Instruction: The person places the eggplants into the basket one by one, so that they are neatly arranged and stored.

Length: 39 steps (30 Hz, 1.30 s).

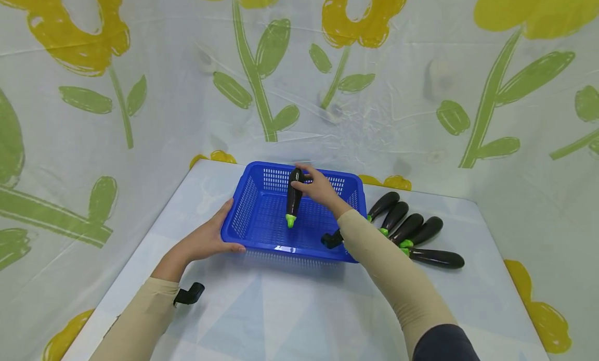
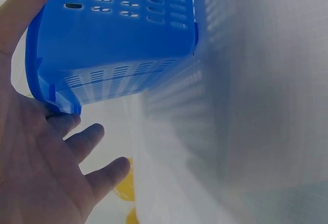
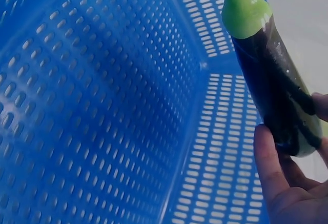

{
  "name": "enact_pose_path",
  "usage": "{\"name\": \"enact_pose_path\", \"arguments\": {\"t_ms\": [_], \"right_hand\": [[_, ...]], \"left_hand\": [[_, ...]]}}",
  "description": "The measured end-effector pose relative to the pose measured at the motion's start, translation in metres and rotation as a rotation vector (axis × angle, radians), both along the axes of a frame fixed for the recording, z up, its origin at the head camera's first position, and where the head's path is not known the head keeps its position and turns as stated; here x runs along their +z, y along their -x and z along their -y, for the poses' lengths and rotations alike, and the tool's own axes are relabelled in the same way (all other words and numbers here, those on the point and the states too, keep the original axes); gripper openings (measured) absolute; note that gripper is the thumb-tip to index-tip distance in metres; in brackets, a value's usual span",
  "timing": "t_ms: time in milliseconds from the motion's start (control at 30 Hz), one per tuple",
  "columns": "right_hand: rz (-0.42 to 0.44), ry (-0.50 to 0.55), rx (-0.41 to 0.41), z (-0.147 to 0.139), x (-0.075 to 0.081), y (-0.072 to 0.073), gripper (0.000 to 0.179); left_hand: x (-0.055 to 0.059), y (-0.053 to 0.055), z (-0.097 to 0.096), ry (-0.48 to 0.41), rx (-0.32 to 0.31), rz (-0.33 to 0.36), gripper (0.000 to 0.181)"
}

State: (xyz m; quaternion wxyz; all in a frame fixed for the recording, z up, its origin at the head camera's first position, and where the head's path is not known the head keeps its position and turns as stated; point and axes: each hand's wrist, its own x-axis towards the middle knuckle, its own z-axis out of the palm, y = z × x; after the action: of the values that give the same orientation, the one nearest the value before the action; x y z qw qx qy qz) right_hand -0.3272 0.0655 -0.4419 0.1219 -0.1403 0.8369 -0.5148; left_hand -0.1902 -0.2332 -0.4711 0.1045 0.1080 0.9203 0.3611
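Observation:
My right hand [image 1: 319, 188] pinches a dark eggplant [image 1: 294, 194] over the blue plastic basket [image 1: 252, 249]. The eggplant's green stem end points down toward the front of the basket in the head view. In the right wrist view, thumb and fingers hold the eggplant [image 3: 274, 85] near its rounded end. Around the basket's left front corner is my left hand [image 1: 209, 237], its thumb along the front rim and fingers along the left side. The left wrist view shows the left hand [image 2: 38, 152] against the basket rim, with some fingertips free of it.
Several more eggplants [image 1: 435, 258] lie fanned out on the white table [image 1: 262, 319] to the right of the basket, partly behind the right forearm. A flower-printed sheet [image 1: 402, 90] hangs behind and beside the table. Each wrist wears a small black camera mount [image 1: 189, 293].

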Motion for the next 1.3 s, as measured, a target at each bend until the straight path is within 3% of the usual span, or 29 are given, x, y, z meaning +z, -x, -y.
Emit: {"name": "enact_pose_path", "arguments": {"t_ms": [333,667,933,1300], "right_hand": [[0.053,0.003,0.043,0.021,-0.006,0.002,0.059],[0.104,0.002,0.138,0.046,-0.016,0.007,0.061],[0.126,-0.051,0.150,0.064,-0.028,0.009,0.059],[0.164,-0.123,0.110,0.078,-0.031,0.009,0.057]], "left_hand": [[0.002,-0.001,0.000,-0.015,-0.008,0.002,0.127],[0.002,0.000,0.000,-0.016,-0.004,-0.003,0.124],[-0.001,0.000,-0.002,-0.050,-0.008,0.004,0.123],[-0.004,0.002,-0.001,-0.049,-0.003,-0.004,0.125]]}}
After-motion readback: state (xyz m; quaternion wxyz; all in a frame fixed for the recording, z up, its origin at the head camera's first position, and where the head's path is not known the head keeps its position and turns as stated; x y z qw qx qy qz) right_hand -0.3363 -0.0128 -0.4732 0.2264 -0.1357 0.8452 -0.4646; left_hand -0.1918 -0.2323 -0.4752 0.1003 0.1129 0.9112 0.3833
